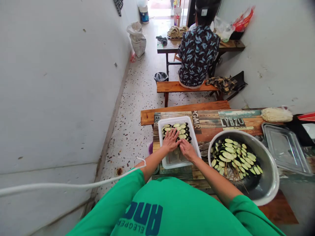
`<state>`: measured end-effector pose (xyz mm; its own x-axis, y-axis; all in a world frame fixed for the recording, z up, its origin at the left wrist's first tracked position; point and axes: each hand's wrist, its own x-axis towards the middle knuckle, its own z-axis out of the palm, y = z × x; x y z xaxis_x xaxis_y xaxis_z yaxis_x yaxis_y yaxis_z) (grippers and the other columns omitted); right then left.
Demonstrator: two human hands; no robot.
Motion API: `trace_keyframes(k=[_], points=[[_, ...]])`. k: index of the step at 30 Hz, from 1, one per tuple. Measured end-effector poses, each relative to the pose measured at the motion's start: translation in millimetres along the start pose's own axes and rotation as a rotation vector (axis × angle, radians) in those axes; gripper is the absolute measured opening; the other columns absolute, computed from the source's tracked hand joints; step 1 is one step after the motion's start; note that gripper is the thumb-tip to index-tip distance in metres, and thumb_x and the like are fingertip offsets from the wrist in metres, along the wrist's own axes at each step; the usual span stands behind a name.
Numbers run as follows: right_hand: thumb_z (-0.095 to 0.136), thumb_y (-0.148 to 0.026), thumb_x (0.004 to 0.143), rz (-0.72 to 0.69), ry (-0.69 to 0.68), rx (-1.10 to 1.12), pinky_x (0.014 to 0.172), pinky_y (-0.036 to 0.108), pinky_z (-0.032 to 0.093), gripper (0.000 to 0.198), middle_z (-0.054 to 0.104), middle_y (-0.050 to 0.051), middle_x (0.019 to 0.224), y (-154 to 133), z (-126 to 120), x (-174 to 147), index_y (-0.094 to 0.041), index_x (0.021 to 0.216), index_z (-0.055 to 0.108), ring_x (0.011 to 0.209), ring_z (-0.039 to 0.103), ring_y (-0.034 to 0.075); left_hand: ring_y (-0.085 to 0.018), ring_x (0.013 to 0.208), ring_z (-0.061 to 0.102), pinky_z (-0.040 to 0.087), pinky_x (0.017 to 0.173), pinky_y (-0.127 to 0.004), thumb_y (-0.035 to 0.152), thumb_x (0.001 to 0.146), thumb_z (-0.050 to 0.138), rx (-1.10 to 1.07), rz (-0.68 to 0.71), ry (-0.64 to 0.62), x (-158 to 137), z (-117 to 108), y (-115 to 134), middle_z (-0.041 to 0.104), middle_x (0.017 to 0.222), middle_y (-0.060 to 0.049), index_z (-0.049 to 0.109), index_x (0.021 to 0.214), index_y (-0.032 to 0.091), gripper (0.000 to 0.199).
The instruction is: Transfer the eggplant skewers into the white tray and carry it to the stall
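A: Location of the pale green, dark-skinned oval slices (182, 131)?
B: In rows in the far part of a white rectangular plastic tray (196, 140).
A: Grip?
B: Left hand (171, 139): palm down, fingers spread, resting on the slices, nothing grasped. Right hand (187, 150): fingers bent at the rows' near edge, fingertips close to the left hand; cannot tell whether it pinches anything.
A: Surroundings?
B: Tray on a multicoloured plank-patterned table (208, 115). To its right, a round grey metal basin (268, 160) containing similar slices and thin wooden sticks (236, 173). Beyond, a person in a dark leaf-print shirt (198, 54), seated on an orange-brown wooden bench (169, 86).
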<state>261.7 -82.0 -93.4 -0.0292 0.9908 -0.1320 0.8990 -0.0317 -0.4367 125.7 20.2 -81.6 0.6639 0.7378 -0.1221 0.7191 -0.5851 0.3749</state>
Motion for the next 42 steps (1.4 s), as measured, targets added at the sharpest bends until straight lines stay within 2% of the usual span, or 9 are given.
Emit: trace_keyframes(k=[4, 12, 17, 22, 25, 28, 33, 39, 42], points=[[0.035, -0.02, 0.093, 0.047, 0.241, -0.047, 0.118, 0.045, 0.022, 0.054, 0.03, 0.014, 0.156, 20, 3, 21, -0.01, 0.145, 0.042, 0.146, 0.017, 0.026, -0.022, 0.149, 0.011, 0.001, 0.121, -0.048, 0.051, 0.094, 0.035, 0.088, -0.129, 0.073, 4, 10, 2, 0.016, 0.161, -0.004, 0.026, 0.153, 0.024, 0.065], [0.04, -0.015, 0.088, 0.047, 0.169, -0.05, 0.118, 0.048, 0.017, 0.062, 0.02, 0.01, 0.16, 28, 31, 33, -0.016, 0.15, 0.034, 0.148, 0.007, 0.026, -0.022, 0.15, 0.008, -0.003, 0.12, -0.049, 0.053, 0.092, 0.04, 0.129, -0.122, 0.077, 10, 24, -2, 0.012, 0.162, -0.006, 0.023, 0.153, 0.023, 0.07], [0.042, -0.019, 0.091, 0.075, 0.065, 0.038, 0.118, 0.048, 0.021, 0.056, 0.025, 0.013, 0.158, 16, 3, 27, -0.012, 0.146, 0.04, 0.147, 0.015, 0.029, -0.023, 0.15, 0.01, -0.003, 0.12, -0.051, 0.05, 0.093, 0.04, 0.116, -0.139, 0.03, 8, 21, 2, 0.013, 0.162, -0.007, 0.024, 0.153, 0.022, 0.069], [0.039, -0.029, 0.096, 0.137, 0.172, 0.073, 0.117, 0.04, 0.027, 0.049, 0.03, 0.009, 0.156, 11, -49, 0, -0.015, 0.142, 0.046, 0.143, 0.027, 0.025, -0.024, 0.149, 0.011, 0.002, 0.12, -0.052, 0.051, 0.094, 0.035, 0.126, -0.136, 0.001, 8, 13, 6, 0.014, 0.162, -0.009, 0.025, 0.153, 0.018, 0.068], [0.035, -0.03, 0.096, 0.242, 0.341, 0.089, 0.114, 0.036, 0.033, 0.044, 0.043, 0.008, 0.148, 38, -83, -45, -0.018, 0.135, 0.053, 0.136, 0.04, 0.02, -0.025, 0.149, 0.011, 0.004, 0.12, -0.052, 0.052, 0.095, 0.032, 0.134, -0.09, -0.026, 4, 9, 7, 0.015, 0.161, -0.011, 0.023, 0.154, 0.016, 0.07], [0.037, -0.032, 0.093, 0.485, 0.449, 0.039, 0.113, 0.044, 0.032, 0.048, 0.048, 0.022, 0.14, 78, -108, -106, -0.004, 0.128, 0.054, 0.133, 0.041, 0.029, -0.026, 0.149, 0.012, 0.004, 0.119, -0.052, 0.052, 0.095, 0.033, 0.143, -0.055, -0.03, 0, 7, 10, 0.016, 0.161, -0.011, 0.024, 0.153, 0.017, 0.069], [0.054, -0.056, 0.083, 1.112, 0.203, -0.085, 0.091, 0.042, 0.047, 0.065, 0.06, 0.023, 0.117, 115, -108, -175, -0.005, 0.124, 0.053, 0.11, 0.057, 0.034, -0.026, 0.148, 0.017, 0.008, 0.12, -0.05, 0.048, 0.095, 0.036, 0.124, -0.099, 0.025, -8, 9, 18, 0.021, 0.159, -0.014, 0.027, 0.152, 0.012, 0.068], [0.058, -0.048, 0.08, 1.13, 0.177, -0.166, 0.085, 0.041, 0.047, 0.053, 0.059, 0.023, 0.112, 109, -93, -179, -0.005, 0.111, 0.059, 0.108, 0.057, 0.035, -0.028, 0.148, 0.016, 0.016, 0.118, -0.049, 0.043, 0.094, 0.041, 0.078, -0.087, 0.149, -27, 6, 27, 0.019, 0.159, -0.018, 0.035, 0.149, 0.013, 0.063], [0.061, -0.035, 0.076, 1.158, 0.227, 0.047, 0.085, 0.041, 0.045, 0.032, 0.062, 0.023, 0.103, 118, -103, -175, -0.008, 0.093, 0.063, 0.106, 0.057, 0.036, -0.029, 0.147, 0.019, 0.017, 0.118, -0.049, 0.04, 0.094, 0.043, 0.096, -0.054, 0.129, -40, 1, 25, 0.023, 0.158, -0.018, 0.037, 0.147, 0.013, 0.06]])
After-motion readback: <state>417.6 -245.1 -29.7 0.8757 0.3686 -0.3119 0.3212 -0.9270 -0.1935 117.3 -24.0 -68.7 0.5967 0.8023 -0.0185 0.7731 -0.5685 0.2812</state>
